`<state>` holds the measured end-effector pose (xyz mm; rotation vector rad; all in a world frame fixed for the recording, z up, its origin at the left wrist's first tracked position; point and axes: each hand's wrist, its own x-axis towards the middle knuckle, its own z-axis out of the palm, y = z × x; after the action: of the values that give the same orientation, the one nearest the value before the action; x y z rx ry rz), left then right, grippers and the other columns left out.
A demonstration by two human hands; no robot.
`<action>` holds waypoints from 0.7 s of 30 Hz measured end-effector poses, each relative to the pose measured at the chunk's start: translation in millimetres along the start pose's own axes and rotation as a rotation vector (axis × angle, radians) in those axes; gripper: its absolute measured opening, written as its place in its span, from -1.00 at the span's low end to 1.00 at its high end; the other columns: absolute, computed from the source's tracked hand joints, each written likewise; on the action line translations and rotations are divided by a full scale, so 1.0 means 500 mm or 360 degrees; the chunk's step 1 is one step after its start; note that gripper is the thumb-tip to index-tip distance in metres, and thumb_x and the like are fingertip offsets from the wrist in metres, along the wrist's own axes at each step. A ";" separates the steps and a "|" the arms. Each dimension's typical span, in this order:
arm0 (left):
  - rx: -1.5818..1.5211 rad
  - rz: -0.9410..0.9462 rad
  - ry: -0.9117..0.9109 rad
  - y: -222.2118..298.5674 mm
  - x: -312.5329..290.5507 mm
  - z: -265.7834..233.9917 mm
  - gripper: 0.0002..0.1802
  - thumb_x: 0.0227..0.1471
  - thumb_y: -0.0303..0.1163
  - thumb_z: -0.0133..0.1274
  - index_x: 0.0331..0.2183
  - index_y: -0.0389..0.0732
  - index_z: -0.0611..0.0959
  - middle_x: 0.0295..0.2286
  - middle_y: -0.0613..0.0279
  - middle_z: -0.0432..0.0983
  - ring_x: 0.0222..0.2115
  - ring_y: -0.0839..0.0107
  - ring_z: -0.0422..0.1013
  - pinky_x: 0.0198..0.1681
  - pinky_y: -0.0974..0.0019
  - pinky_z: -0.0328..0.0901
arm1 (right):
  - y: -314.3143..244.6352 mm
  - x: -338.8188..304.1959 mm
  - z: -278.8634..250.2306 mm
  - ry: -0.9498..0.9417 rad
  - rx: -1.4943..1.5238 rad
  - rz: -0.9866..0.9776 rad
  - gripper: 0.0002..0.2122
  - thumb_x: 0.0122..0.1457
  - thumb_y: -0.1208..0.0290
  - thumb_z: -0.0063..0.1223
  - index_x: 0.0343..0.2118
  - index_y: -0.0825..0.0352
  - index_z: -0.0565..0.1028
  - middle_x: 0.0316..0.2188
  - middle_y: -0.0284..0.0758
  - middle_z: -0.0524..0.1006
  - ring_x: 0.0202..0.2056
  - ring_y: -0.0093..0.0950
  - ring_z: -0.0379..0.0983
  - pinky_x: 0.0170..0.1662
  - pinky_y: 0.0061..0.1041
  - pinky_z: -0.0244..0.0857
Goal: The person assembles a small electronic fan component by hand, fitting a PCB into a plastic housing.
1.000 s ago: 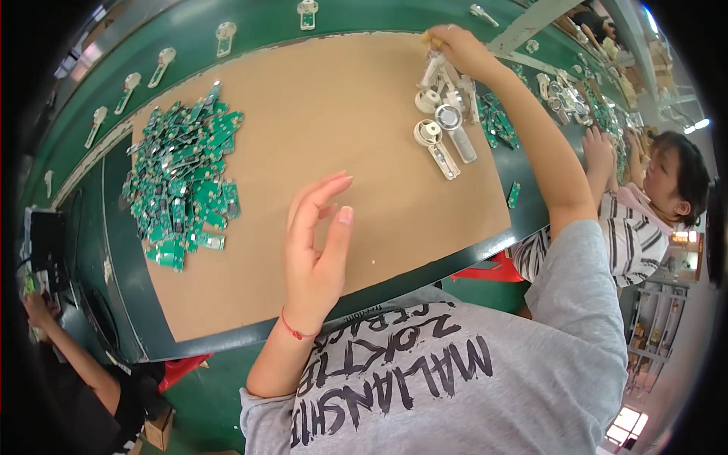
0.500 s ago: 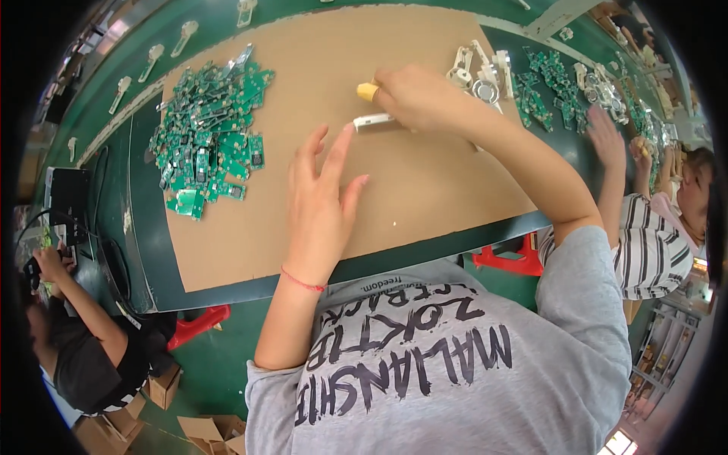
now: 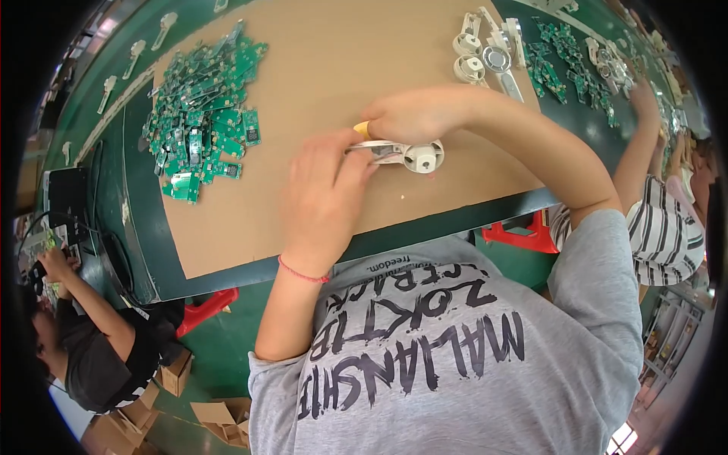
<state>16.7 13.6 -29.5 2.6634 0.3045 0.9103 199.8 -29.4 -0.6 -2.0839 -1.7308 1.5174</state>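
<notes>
A white handheld fan housing (image 3: pixel 423 157) lies over the cardboard, its round head to the right and its handle to the left. My left hand (image 3: pixel 322 189) has its fingers closed around the handle's left end. Just above the handle is my right hand (image 3: pixel 413 114), bent at the wrist with its fingers curled down. Something yellow (image 3: pixel 362 129) shows at its fingertips, perhaps a finger cover. What those fingers grip is hidden.
A heap of green circuit boards (image 3: pixel 205 114) covers the cardboard sheet's (image 3: pixel 318 53) left side. More white fan housings (image 3: pixel 470 57) lie at the far right. Further right are more boards (image 3: pixel 569 64) and a co-worker's arm (image 3: pixel 641 140). Another person (image 3: pixel 98 334) sits at the left.
My left hand has closed on the fan housing's handle; before, its fingers were spread beside it. My right hand has come nearer and bent over the handle, and the round fan head now shows.
</notes>
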 end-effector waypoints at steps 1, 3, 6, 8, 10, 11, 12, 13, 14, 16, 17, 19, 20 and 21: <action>-0.0073 0.0034 -0.0080 0.000 -0.003 -0.001 -0.78 -0.26 -0.47 0.15 -0.45 -0.19 0.47 -0.32 0.27 0.38 -0.32 0.29 0.33 -0.30 0.28 0.20 | -0.009 -0.003 -0.001 -0.0008 0.0001 -0.0008 -0.69 0.16 0.31 -0.38 -0.33 0.45 0.39 -0.55 -0.19 0.46 -0.50 -0.31 0.41 -0.38 -0.37 0.26; -0.0147 -0.0011 -0.0135 -0.001 -0.010 0.003 -0.78 -0.26 -0.48 0.15 -0.46 -0.20 0.46 -0.33 0.25 0.37 -0.33 0.27 0.32 -0.30 0.27 0.21 | -0.034 -0.018 -0.004 0.0160 -0.0227 0.0073 -0.75 0.13 0.35 -0.29 -0.32 0.43 0.38 -0.54 -0.18 0.45 -0.48 -0.25 0.40 -0.37 -0.35 0.25; -0.0238 -0.0134 -0.0213 -0.004 -0.023 0.000 -0.77 -0.25 -0.49 0.15 -0.47 -0.21 0.43 -0.36 0.23 0.37 -0.35 0.25 0.32 -0.31 0.26 0.21 | -0.028 -0.024 0.023 0.1008 -0.0414 -0.0285 -0.84 0.02 0.43 -0.10 -0.34 0.38 0.39 -0.48 -0.18 0.44 -0.41 -0.25 0.37 -0.31 -0.35 0.24; -0.0263 -0.0223 -0.0235 -0.008 -0.033 0.004 -0.77 -0.25 -0.50 0.15 -0.47 -0.22 0.42 -0.38 0.22 0.37 -0.36 0.24 0.33 -0.31 0.26 0.21 | -0.010 -0.028 0.050 0.1051 -0.0466 -0.0611 -0.86 -0.01 0.44 -0.06 -0.38 0.36 0.39 -0.50 -0.21 0.42 -0.41 -0.29 0.36 -0.32 -0.37 0.23; -0.0424 -0.0411 -0.0215 -0.012 -0.045 0.007 -0.75 -0.24 -0.51 0.15 -0.46 -0.22 0.41 -0.43 0.23 0.39 -0.40 0.25 0.33 -0.31 0.26 0.21 | 0.004 -0.035 0.085 0.1087 -0.0509 -0.0934 -0.87 -0.05 0.45 -0.02 -0.42 0.34 0.39 -0.53 -0.25 0.41 -0.42 -0.33 0.36 -0.34 -0.38 0.22; -0.0435 -0.0412 -0.0220 -0.012 -0.044 0.008 -0.75 -0.24 -0.51 0.15 -0.46 -0.22 0.41 -0.43 0.23 0.39 -0.40 0.25 0.33 -0.31 0.26 0.21 | 0.009 -0.043 0.106 0.1114 -0.0601 -0.0953 -0.85 -0.10 0.48 0.01 -0.41 0.33 0.38 -0.45 -0.29 0.40 -0.34 -0.37 0.33 -0.27 -0.40 0.20; -0.0438 -0.0447 -0.0212 -0.010 -0.043 0.006 -0.75 -0.24 -0.51 0.15 -0.45 -0.22 0.41 -0.44 0.24 0.40 -0.40 0.26 0.34 -0.31 0.27 0.21 | 0.012 -0.048 0.121 0.1140 -0.0693 -0.0972 -0.82 -0.15 0.52 0.04 -0.41 0.31 0.38 -0.38 -0.34 0.40 -0.26 -0.40 0.31 -0.20 -0.43 0.17; -0.0435 -0.0484 -0.0203 -0.009 -0.042 0.005 -0.75 -0.24 -0.50 0.15 -0.44 -0.22 0.41 -0.45 0.25 0.40 -0.40 0.27 0.35 -0.31 0.27 0.21 | 0.013 -0.048 0.130 0.1138 -0.0689 -0.0968 -0.82 -0.15 0.52 0.04 -0.41 0.31 0.38 -0.38 -0.34 0.40 -0.26 -0.40 0.31 -0.20 -0.43 0.17; -0.0437 -0.0484 -0.0207 -0.007 -0.043 0.005 -0.75 -0.24 -0.50 0.15 -0.44 -0.22 0.41 -0.45 0.25 0.40 -0.40 0.27 0.35 -0.31 0.27 0.21 | 0.014 -0.048 0.137 0.1209 -0.0719 -0.0960 -0.82 -0.15 0.51 0.03 -0.41 0.32 0.38 -0.38 -0.36 0.38 -0.26 -0.40 0.30 -0.19 -0.43 0.17; -0.0409 -0.0417 -0.0176 -0.006 -0.044 0.003 -0.73 -0.24 -0.50 0.16 -0.42 -0.21 0.43 -0.42 0.26 0.41 -0.38 0.29 0.35 -0.32 0.29 0.21 | 0.012 -0.049 0.142 0.1283 -0.0745 -0.0955 -0.83 -0.15 0.51 0.02 -0.42 0.32 0.38 -0.39 -0.37 0.37 -0.27 -0.40 0.29 -0.19 -0.44 0.16; -0.0403 -0.0416 -0.0178 -0.007 -0.047 0.004 -0.73 -0.24 -0.50 0.16 -0.42 -0.21 0.43 -0.42 0.26 0.41 -0.38 0.29 0.35 -0.32 0.29 0.21 | 0.010 -0.049 0.141 0.1264 -0.0710 -0.0979 -0.82 -0.17 0.53 0.02 -0.42 0.33 0.38 -0.39 -0.35 0.35 -0.28 -0.38 0.29 -0.19 -0.45 0.16; -0.0338 -0.0388 -0.0171 -0.009 -0.054 0.007 -0.70 -0.24 -0.50 0.16 -0.36 -0.20 0.45 -0.39 0.26 0.42 -0.36 0.31 0.36 -0.31 0.28 0.21 | 0.012 -0.044 0.143 0.1249 -0.0673 -0.1010 -0.82 -0.18 0.55 0.02 -0.43 0.33 0.37 -0.40 -0.33 0.34 -0.30 -0.36 0.28 -0.20 -0.45 0.17; -0.0329 -0.0388 -0.0171 -0.010 -0.055 0.004 -0.70 -0.24 -0.50 0.16 -0.36 -0.20 0.45 -0.39 0.26 0.42 -0.36 0.31 0.36 -0.31 0.28 0.21 | 0.020 -0.039 0.147 0.1207 -0.0606 -0.1008 -0.85 -0.14 0.53 -0.02 -0.42 0.32 0.38 -0.37 -0.33 0.35 -0.27 -0.37 0.27 -0.20 -0.44 0.17; -0.0321 -0.0388 -0.0209 -0.012 -0.055 0.001 -0.68 -0.23 -0.46 0.16 -0.33 -0.20 0.45 -0.38 0.25 0.42 -0.34 0.30 0.35 -0.30 0.26 0.21 | 0.026 -0.034 0.150 0.1164 -0.0539 -0.1007 -0.87 -0.09 0.50 -0.06 -0.42 0.31 0.39 -0.34 -0.33 0.35 -0.25 -0.37 0.27 -0.20 -0.43 0.17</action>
<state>-4.7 10.7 -47.3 2.4216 0.4681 0.6509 160.2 -86.3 -36.6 -1.6065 -2.0737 0.2589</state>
